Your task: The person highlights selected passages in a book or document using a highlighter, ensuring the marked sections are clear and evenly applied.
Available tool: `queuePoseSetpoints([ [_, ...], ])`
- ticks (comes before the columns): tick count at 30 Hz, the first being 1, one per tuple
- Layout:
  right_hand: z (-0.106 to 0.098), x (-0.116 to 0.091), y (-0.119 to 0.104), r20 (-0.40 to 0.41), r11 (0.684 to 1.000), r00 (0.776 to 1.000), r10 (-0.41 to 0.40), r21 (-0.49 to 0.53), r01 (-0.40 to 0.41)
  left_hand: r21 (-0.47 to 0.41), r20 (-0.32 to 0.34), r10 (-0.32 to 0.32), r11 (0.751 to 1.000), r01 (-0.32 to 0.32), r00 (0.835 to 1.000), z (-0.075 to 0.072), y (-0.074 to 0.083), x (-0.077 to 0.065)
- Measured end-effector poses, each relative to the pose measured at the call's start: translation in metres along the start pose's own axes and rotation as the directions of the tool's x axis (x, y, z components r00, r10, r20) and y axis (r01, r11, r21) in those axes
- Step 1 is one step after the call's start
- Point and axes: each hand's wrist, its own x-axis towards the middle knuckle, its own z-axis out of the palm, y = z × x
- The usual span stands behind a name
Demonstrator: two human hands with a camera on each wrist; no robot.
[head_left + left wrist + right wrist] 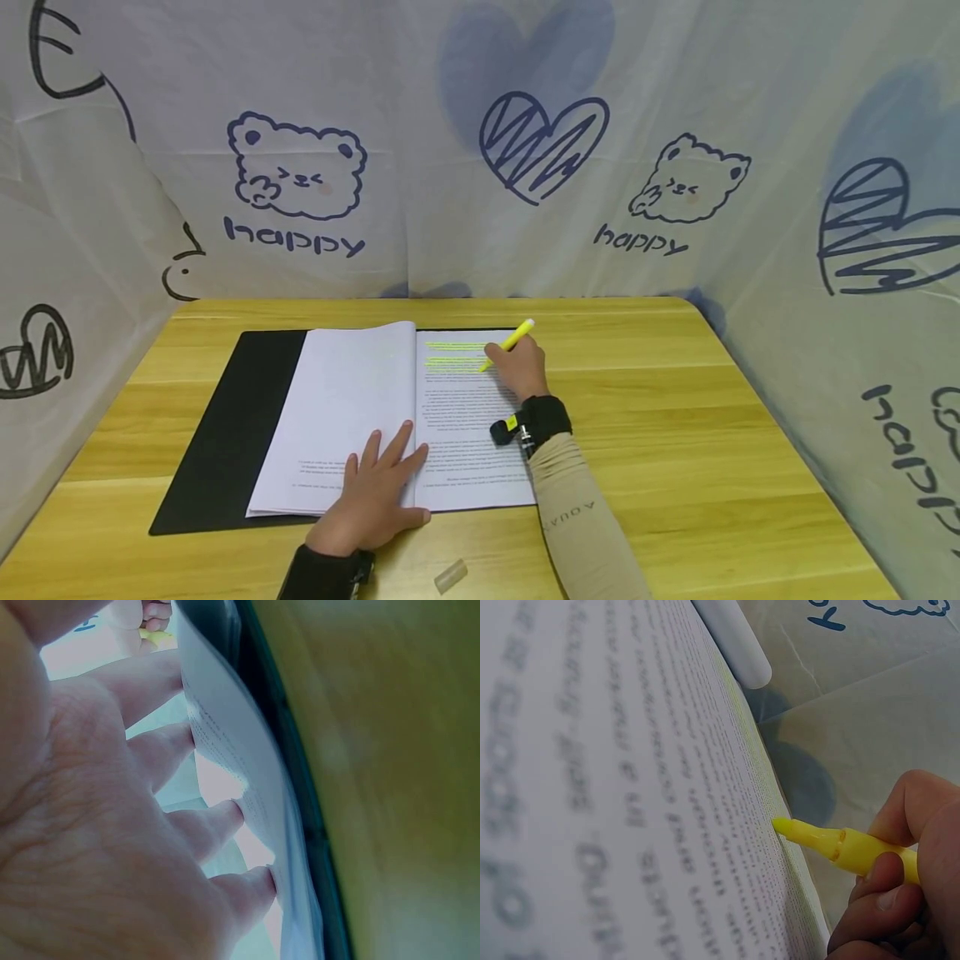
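An open document with printed pages lies on a black folder. My right hand pinches a yellow highlighter, its tip down at the upper part of the right page. Several lines of text there carry yellow marks. In the right wrist view the highlighter is uncapped, with thumb and fingers around its barrel. My left hand rests with spread fingers across the lower inner part of the left page and the fold. The left wrist view shows its fingertips against the paper.
A small translucent grey piece, too indistinct to name, lies at the front of the wooden table. White cloth with drawn bears and hearts hangs behind and at both sides. Each wrist wears a black band.
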Motion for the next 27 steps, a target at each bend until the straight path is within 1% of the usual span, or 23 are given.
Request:
queuePoseSetpoints([
  [8, 0.0006, 0.0020, 0.0004, -0.001, 1.000, 1.000, 0.025, -0.007, -0.025, 0.004, 0.003, -0.001, 1.000, 0.001, 1.000, 0.0010, -0.0009, 0.0006],
  [15, -0.0031, -0.0033, -0.0019, -0.005, 1.000, 1.000, 0.007, 0.009, -0.007, 0.009, 0.000, 0.003, 1.000, -0.003, 1.000, 0.0020, -0.0015, 0.0009],
  [27, -0.0044, -0.0026, -0.0018, -0.028, 1.000, 0.999, 0.017, -0.006, -0.017, -0.003, -0.005, 0.004, 1.000, -0.004, 1.000, 0.0014, -0.0008, -0.0002],
])
